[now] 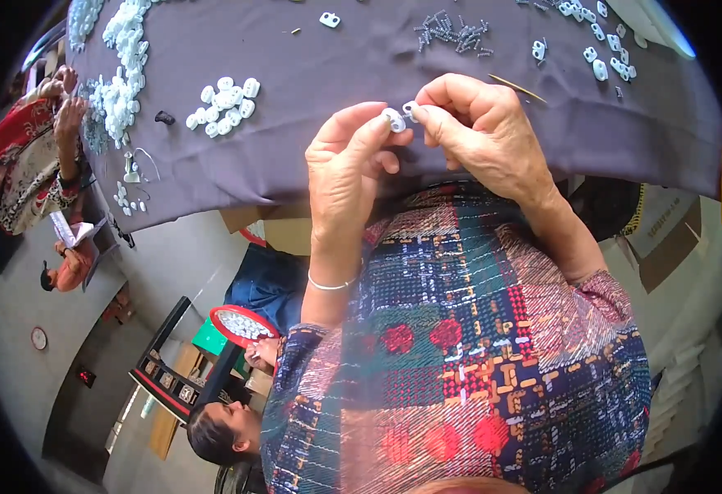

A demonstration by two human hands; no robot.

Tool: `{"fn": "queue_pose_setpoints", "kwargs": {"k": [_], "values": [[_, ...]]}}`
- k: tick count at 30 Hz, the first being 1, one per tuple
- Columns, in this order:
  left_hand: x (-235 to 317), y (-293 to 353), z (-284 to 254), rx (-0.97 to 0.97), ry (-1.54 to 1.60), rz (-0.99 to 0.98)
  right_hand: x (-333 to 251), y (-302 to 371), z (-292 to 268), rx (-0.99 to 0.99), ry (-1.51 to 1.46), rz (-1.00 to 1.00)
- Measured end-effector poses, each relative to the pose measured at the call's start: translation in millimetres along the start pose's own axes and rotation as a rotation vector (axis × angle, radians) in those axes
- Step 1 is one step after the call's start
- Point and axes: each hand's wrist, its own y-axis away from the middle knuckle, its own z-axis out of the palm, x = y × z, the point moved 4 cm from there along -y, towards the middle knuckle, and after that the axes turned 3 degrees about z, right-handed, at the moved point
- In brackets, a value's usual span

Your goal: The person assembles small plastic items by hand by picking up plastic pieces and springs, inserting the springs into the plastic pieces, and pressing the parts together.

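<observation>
My left hand (pixel 349 152) pinches a small white plastic cord-lock part (pixel 396 121) between thumb and fingers, just above the near edge of the dark cloth. Close against it, my right hand (pixel 480 132) grips another small white cord-lock part (pixel 410 109) with a hole in it. The two parts are side by side and seem to touch; fingertips cover some of each. Small metal springs (pixel 451 33) lie in a loose heap beyond my hands. Left of my left hand sits a pile of white cord-lock pieces (pixel 226 103).
The dark tablecloth (pixel 270 58) bears a long heap of whitish parts (pixel 122 90) at left and scattered two-hole pieces (pixel 600 70) at far right. A thin pointed stick (pixel 517 87) lies beyond my right hand. People sit at left; one is beside a red-rimmed tray (pixel 217 316).
</observation>
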Motion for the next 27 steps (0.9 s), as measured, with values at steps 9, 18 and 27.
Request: {"fn": "queue_pose_setpoints", "kwargs": {"k": [9,18,27], "values": [[1.2,0.3,-1.7,0.0,-0.161,0.106,1.1,-1.7,0.6,-0.017,0.054,-0.011],[2.1,0.8,-5.1,-0.023,-0.151,0.121,-0.5,-1.3,3.2,-0.082,0.004,0.079],[0.8,-1.1,-5.2,-0.012,-0.127,0.117,3.1,-0.1,4.5,-0.019,0.002,0.017]]}}
